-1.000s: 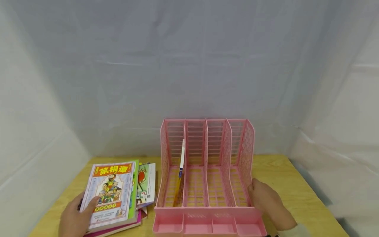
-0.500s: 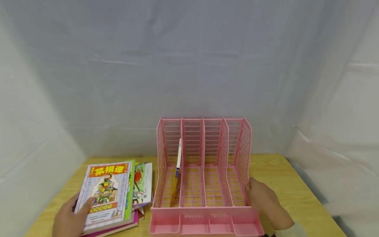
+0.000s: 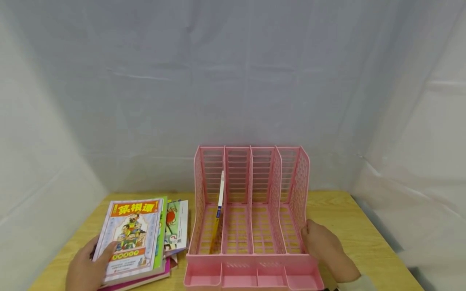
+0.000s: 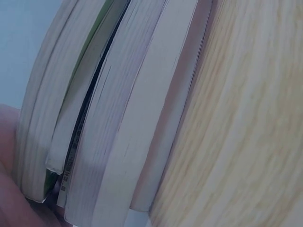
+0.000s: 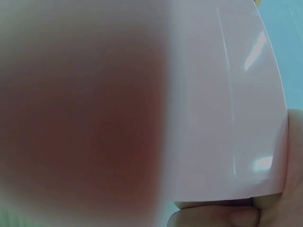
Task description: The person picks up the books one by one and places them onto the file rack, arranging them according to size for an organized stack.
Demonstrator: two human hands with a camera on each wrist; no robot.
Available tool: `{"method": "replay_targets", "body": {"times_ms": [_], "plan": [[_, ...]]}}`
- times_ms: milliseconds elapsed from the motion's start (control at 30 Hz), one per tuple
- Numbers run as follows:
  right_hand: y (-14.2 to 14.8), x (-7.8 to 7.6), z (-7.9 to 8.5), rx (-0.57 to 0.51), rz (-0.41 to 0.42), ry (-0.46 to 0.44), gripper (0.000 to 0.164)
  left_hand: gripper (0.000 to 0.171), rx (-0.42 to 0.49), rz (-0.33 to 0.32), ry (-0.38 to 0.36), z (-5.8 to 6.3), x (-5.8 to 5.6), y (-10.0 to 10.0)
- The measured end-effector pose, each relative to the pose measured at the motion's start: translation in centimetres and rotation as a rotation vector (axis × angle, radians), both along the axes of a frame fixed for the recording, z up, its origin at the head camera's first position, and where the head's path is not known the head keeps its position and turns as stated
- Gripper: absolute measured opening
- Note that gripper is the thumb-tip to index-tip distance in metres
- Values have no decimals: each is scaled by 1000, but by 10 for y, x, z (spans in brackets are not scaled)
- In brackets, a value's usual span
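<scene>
Since a second ago the whole head view has slid a little to the left, books, rack and hands together; we make out no clear shift among the things themselves. We see the person's left grip (image 3: 87, 263) holding the top book (image 3: 129, 242) at its lower left, the thumb laid over the cover and the other fingers mostly hidden at the edge. How many books sit between them we cannot tell. The top book lies just right of that grip, face up, on a green-edged book (image 3: 160, 246) and, lower down, a magenta book (image 3: 160, 276). Poking out on the right we find a crab-cover book (image 3: 176, 226). In the left wrist view we see the page edges of the pile above the table (image 3: 338, 208).

The right grip (image 3: 323, 247), well apart from the books, is curled round the front of the right side wall of the pink rack (image 3: 251, 260). The rack stands between the two hands with four upright bays; in its leftmost one we see a slim book (image 3: 220, 198) leaning right at the top.
</scene>
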State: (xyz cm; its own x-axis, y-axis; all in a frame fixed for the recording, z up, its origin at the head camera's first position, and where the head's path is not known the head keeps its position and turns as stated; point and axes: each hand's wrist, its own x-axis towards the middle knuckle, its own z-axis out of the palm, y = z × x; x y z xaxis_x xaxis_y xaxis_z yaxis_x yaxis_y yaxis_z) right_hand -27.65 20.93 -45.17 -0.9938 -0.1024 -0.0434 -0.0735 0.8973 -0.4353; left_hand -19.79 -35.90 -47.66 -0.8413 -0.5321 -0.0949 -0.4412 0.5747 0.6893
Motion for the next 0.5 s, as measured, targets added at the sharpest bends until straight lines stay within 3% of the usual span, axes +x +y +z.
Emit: {"method": "replay_targets", "body": {"times_ms": [133, 267, 367, 467, 500], "plan": [[1, 0, -1, -3, -6, 5, 33, 90, -104, -19, 56, -1, -1, 1], [1, -1, -2, 2, -4, 23, 32, 70, -195, 46, 252, 0, 1, 9], [-1, -1, -2, 1, 1, 30, 30, 59, -118, 194, 412, 10, 7, 23], [-2, -1, -1, 1, 6, 41, 29, 47, 33, 359, 589, 24, 13, 41], [-2, -1, -1, 1, 6, 41, 29, 45, 76, 377, 656, 29, 14, 47]]}}
